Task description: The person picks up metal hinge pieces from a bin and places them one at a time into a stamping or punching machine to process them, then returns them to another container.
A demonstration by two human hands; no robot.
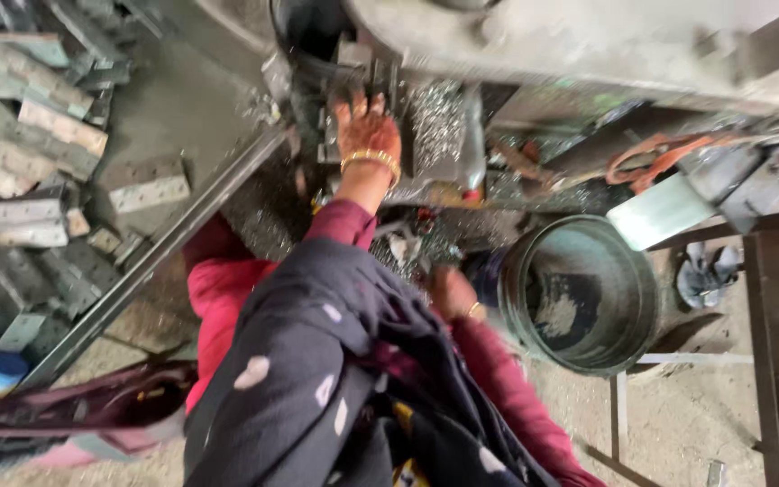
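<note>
Head view: left hand (368, 126) spread on machine block (435, 135); right hand (454, 293) curled, near bucket (628, 261) rim.

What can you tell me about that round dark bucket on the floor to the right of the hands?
The round, dark grey-green metal bucket stands upright on the dusty floor, below the machine bench. Its rim is worn and dull, its inner wall scuffed. The bottom holds a small heap of pale metal shavings, with most of the inside otherwise bare. The person's right hand, wearing a gold bangle, is just to its left, close to the rim; whether it touches cannot be told. A pale flat metal piece overhangs its upper right edge.
</note>
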